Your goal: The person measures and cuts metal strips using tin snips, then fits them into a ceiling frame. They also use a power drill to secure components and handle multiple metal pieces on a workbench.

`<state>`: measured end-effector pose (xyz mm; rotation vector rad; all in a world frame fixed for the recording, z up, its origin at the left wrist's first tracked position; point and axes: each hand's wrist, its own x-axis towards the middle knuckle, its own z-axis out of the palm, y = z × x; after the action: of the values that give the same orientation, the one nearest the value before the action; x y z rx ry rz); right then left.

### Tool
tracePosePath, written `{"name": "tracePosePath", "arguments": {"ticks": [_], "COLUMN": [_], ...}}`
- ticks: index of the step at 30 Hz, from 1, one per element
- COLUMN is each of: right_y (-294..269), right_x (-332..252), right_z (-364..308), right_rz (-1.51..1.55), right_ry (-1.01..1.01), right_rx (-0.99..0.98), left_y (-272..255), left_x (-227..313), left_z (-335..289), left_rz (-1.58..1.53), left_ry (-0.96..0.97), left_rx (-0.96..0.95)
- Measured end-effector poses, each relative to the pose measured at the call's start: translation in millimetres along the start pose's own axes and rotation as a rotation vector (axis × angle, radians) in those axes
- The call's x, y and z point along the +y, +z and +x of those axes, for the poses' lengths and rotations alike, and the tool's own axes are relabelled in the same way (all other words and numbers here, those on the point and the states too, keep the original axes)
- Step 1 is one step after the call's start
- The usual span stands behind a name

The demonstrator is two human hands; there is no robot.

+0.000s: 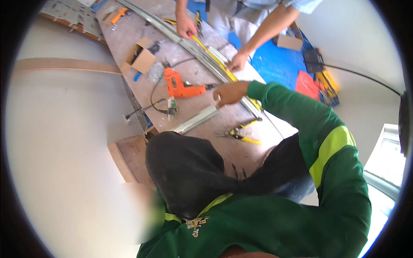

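My right hand, in a green sleeve, reaches over the wooden board, fingers bent and closed on the end of a short metal channel. That channel slants down toward my dark-trousered knee. A blurred shape at the lower left seems to be my left hand; its fingers cannot be made out. Beside my right hand lies an orange power drill. Long metal profiles run along the board. Across from me, another person's two hands hold a yellow tape measure blade along them.
Yellow-handled snips lie near my knees. An opened cardboard box and an orange tool rest farther up the board. Blue sheeting covers the floor beyond, with a black case near the wall. A black cable loops by the drill.
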<state>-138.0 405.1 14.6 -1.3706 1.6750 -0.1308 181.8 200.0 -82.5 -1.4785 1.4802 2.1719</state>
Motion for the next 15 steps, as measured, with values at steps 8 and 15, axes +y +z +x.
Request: {"name": "tracePosePath", "arguments": {"ticks": [8, 15], "right_y": [35.8, 40.3], "right_x": [-4.5, -7.3], "right_z": [14.7, 9.6], "right_rz": [-0.091, -0.117], "right_ry": [0.017, 0.045], "right_rx": [-0.124, -0.186], "left_y": [-14.1, 29.5], "left_x": [60.5, 209.5], "left_z": [-15.8, -95.3], "left_rz": [0.38, 0.532], "left_ry": [-0.047, 0.453], "left_rx": [-0.047, -0.148]}}
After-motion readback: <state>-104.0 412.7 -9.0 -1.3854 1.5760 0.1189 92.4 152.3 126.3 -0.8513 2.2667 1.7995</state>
